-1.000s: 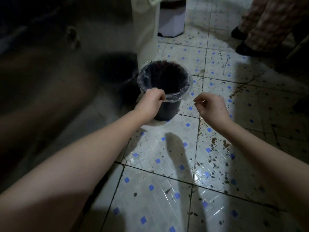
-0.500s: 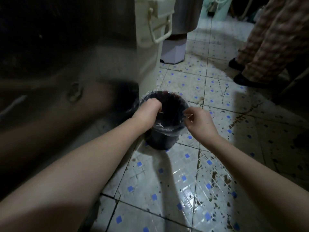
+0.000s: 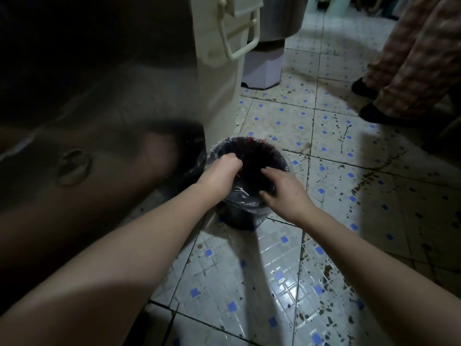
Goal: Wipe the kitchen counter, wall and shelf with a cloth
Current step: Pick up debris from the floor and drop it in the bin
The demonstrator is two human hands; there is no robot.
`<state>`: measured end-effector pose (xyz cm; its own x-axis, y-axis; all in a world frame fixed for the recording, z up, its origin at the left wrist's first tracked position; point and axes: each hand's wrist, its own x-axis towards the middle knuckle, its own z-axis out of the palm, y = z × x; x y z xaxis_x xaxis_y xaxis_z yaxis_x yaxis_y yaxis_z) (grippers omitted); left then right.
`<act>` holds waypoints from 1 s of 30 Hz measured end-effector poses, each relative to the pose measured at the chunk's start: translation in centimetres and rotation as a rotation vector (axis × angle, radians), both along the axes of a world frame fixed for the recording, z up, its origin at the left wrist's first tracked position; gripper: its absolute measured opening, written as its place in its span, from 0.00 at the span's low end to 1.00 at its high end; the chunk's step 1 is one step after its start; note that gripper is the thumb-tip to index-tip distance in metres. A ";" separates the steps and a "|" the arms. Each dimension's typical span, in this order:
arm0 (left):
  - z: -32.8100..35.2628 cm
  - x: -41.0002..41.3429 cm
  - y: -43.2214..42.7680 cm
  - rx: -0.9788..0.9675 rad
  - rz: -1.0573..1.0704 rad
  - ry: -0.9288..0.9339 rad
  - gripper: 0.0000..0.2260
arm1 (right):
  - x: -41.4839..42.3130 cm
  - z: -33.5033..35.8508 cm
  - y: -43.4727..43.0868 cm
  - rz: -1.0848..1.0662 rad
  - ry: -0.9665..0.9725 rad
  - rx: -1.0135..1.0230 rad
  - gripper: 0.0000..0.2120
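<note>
No cloth in view; left hand (image 3: 222, 168) curls its grip over the liner (image 3: 247, 202) at the bin (image 3: 239, 218) near-left rim, right hand (image 3: 282, 188) rests loose-fingered on the right rim, holding nothing; probably best to seat the liner evenly, keeping the bin steady on the floor (image 3: 274, 270).
</note>
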<state>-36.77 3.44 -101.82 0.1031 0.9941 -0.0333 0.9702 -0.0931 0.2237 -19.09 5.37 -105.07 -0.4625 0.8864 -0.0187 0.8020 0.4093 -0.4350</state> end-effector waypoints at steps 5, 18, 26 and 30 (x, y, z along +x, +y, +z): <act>-0.6 0.4 0.4 -0.026 -0.001 0.055 0.12 | 0.3 -0.7 0.2 0.003 -0.072 -0.075 0.30; -0.9 0.8 -1.1 0.089 0.091 0.356 0.17 | 3.0 0.9 -1.3 -0.060 0.057 -0.033 0.22; 0.2 1.2 -3.0 0.125 0.089 0.335 0.10 | 4.6 0.5 -4.1 -0.253 0.131 0.073 0.12; 1.2 1.4 -3.4 0.124 0.106 0.352 0.08 | 5.8 0.6 -4.9 -0.323 0.008 0.023 0.12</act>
<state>-35.41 0.08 -100.58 0.0036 0.9973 0.0732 0.9913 0.0060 -0.1315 -13.34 0.49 -104.47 -0.1570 0.9876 0.0058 0.8889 0.1438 -0.4350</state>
